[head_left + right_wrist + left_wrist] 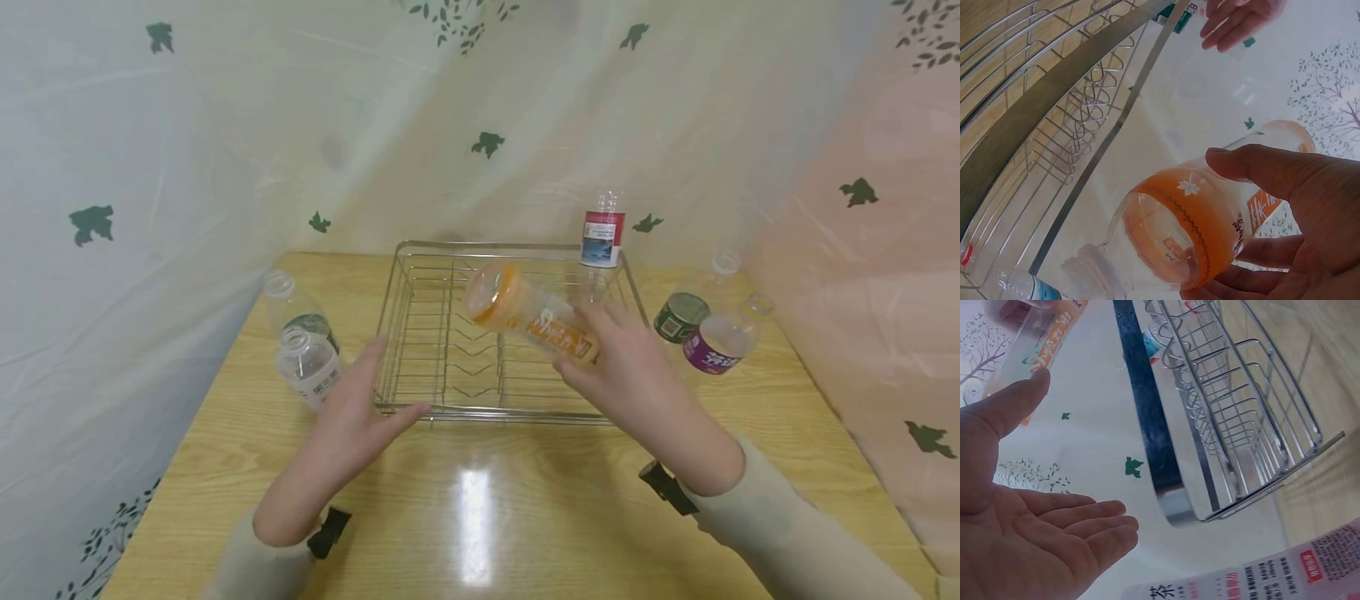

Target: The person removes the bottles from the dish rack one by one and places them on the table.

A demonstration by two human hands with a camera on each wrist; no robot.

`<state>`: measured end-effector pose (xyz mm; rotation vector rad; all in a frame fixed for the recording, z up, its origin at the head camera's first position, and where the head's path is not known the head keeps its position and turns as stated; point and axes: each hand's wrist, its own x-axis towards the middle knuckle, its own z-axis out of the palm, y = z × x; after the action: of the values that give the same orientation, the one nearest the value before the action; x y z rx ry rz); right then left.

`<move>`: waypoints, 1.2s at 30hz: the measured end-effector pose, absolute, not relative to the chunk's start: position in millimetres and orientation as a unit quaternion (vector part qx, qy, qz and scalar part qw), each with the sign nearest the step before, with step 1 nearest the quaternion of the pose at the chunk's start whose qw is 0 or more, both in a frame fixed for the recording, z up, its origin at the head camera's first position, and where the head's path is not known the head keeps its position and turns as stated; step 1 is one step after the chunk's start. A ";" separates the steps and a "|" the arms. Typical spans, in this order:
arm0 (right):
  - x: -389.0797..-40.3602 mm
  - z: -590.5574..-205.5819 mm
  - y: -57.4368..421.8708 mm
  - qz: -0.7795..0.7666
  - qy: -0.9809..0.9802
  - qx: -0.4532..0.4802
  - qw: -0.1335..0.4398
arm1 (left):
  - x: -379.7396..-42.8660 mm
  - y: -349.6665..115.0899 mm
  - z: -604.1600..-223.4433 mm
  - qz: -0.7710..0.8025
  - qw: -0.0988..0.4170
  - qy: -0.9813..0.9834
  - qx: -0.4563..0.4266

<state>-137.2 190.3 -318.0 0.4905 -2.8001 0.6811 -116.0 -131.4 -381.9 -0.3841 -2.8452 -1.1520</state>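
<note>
My right hand (630, 367) grips a clear plastic bottle (536, 312) with an orange label, holding it tilted above the wire rack (468, 410). In the right wrist view, the thumb lies on one side of this bottle (1194, 219) and the fingers curl round the other. Its uncapped neck points to the lower left there. Near the rack's front left corner is my left hand (356, 417), thumb and fingers spread apart. The left wrist view shows the left palm (1041, 537) holding nothing. Inside the rack's back right corner stands a clear bottle with a red label (602, 239).
Two clear bottles stand left of the rack, one with a white label (311, 371) and one with a green label (296, 308). On the right are a green-labelled bottle (682, 317) and a purple-labelled bottle (716, 343). A patterned curtain (360, 108) hangs behind the wooden table (555, 517).
</note>
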 end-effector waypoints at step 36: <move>-96.6 -342.5 173.2 0.121 -0.924 0.316 0.177 | -107.0 -74.0 -315.7 -0.245 -0.034 -0.927 -0.281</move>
<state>-96.6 173.2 -342.5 0.8955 -2.6151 0.3431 -107.0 -74.0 -315.7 -0.9022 -2.9773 -0.7881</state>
